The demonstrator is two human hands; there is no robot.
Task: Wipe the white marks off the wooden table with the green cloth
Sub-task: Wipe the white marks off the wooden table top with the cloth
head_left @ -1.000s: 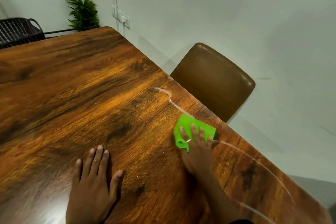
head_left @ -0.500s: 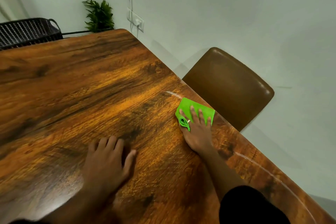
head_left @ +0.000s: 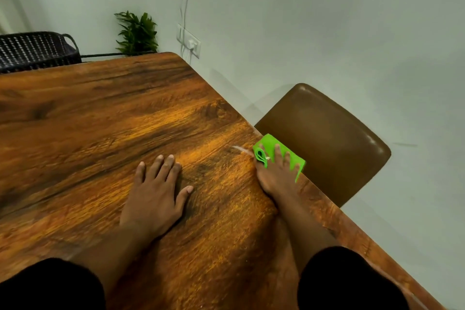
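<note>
A folded green cloth lies at the right edge of the wooden table, its far corner hanging slightly over the edge. My right hand presses flat on the cloth, fingers spread across it, a ring on one finger. A short white mark shows on the wood just left of the cloth. My left hand rests flat on the table, palm down, fingers apart, holding nothing. Both forearms reach in from dark sleeves at the bottom.
A brown chair is tucked against the table's right edge, just beyond the cloth. A black woven basket and a potted plant sit past the far edge. A wall socket with a cable is on the wall.
My right hand has pushed the cloth forward along the white line toward the table's right edge, and most of the line is gone. My left hand slid forward on the table.
</note>
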